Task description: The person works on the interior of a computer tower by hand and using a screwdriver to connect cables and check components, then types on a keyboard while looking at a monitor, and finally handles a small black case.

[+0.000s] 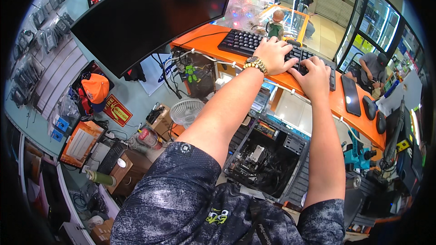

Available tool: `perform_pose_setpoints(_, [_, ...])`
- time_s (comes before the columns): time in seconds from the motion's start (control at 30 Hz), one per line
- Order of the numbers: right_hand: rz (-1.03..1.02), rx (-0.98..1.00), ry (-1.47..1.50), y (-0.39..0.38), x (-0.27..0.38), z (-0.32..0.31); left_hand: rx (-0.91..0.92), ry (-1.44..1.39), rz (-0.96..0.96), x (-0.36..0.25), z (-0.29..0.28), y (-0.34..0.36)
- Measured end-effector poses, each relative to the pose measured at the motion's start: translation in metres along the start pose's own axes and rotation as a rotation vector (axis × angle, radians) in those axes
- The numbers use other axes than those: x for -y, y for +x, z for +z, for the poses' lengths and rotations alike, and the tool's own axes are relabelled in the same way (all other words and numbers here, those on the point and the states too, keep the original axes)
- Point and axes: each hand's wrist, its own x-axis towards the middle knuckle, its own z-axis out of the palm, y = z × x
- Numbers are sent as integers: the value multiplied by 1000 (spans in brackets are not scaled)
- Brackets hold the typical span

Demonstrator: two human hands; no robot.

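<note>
A black keyboard lies across the orange countertop. My left hand, with a gold watch at its wrist, rests over the middle of the keyboard, fingers reaching forward across the keys. Close beside it, my right hand has its thumb and fingers apart on the keys toward the right end. The two thumbs are near each other, and I make out nothing held in either hand. Just beyond my left fingertips sits a small yellow-and-black object, partly hidden. Left of the keyboard stands a large monitor with a dark screen.
Right of the keyboard lie a phone and two black mice. Below my arms stands an open computer case with parts inside. A white fan is at the left. Beyond the counter are a child and a seated person.
</note>
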Motion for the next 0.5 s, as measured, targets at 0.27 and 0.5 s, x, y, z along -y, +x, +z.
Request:
perform_pose_setpoints(0.27, [-7, -15, 13, 0, -1, 2, 6, 6, -3, 1, 0, 1])
perform_pose_setpoints(0.5, [-15, -27, 9, 0, -1, 3, 26, 6, -10, 1, 0, 1])
